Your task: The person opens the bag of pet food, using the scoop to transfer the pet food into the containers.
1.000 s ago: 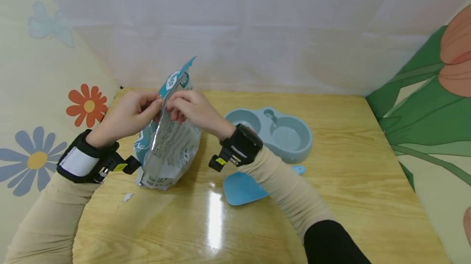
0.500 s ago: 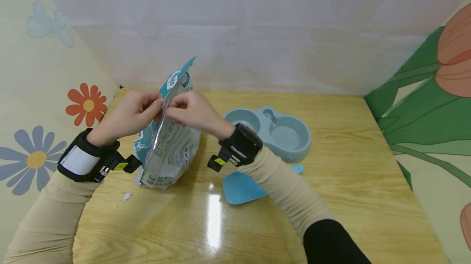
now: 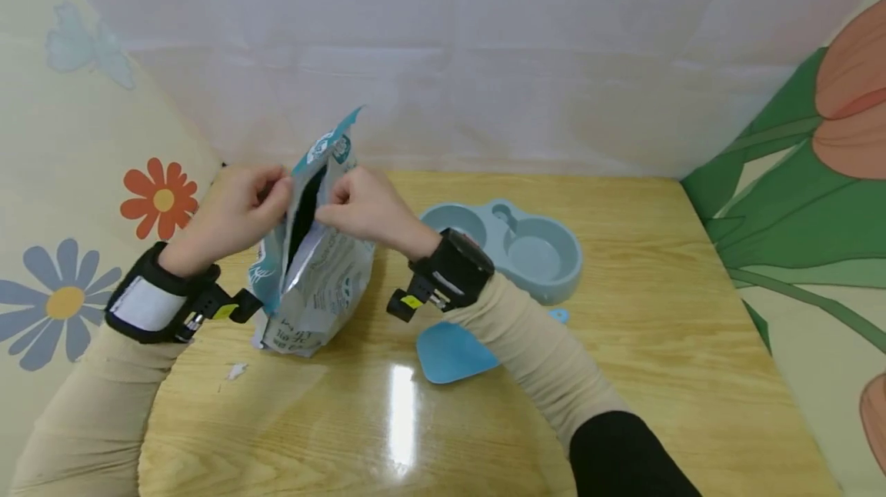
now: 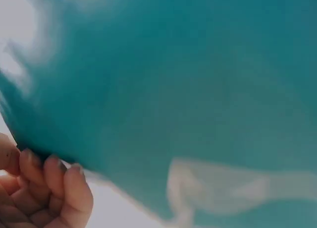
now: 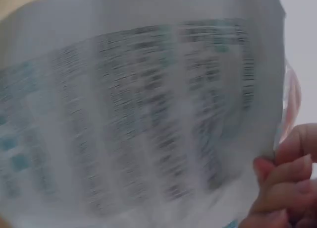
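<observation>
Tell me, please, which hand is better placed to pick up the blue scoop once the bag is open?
Probably the right hand: the scoop lies just under that forearm, right of the bag, while the left hand pinches the bag's far edge.

A home-like staged corner: wooden table (image 3: 623, 374), flower-painted walls (image 3: 83, 174), blue double pet bowl (image 3: 512, 247).

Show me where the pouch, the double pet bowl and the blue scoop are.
pouch (image 3: 325, 289): head view, printed side panel.
double pet bowl (image 3: 536, 257): head view, inside of right basin.
blue scoop (image 3: 450, 352): head view, flat blade.
</observation>
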A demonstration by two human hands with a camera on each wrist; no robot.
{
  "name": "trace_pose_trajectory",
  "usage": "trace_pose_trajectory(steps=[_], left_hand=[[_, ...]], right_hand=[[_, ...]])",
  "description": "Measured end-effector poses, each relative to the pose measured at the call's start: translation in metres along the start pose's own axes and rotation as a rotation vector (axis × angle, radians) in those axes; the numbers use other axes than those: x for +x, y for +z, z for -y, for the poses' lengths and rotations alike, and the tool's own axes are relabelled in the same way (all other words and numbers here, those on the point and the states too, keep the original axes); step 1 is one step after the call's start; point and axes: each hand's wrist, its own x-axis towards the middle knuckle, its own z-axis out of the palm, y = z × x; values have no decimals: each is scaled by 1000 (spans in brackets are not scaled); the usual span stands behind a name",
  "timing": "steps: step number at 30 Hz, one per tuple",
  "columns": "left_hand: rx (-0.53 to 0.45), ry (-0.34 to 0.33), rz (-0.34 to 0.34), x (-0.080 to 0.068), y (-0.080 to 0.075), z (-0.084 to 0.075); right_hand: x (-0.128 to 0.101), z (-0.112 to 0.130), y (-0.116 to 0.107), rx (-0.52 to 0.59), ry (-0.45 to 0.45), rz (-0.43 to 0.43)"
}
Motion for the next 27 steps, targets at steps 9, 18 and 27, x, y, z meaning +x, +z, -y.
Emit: trace_pose_trajectory(steps=[9, 18, 27], left_hand=[[52, 15, -72, -11, -18, 8], [30, -4, -40, -9, -11, 5], [100, -20, 25, -9, -10, 5]], right_hand=[[-7, -15, 7, -28, 14, -7], [1, -10, 9, 12, 34, -15], [22, -9, 4, -26, 66, -43]])
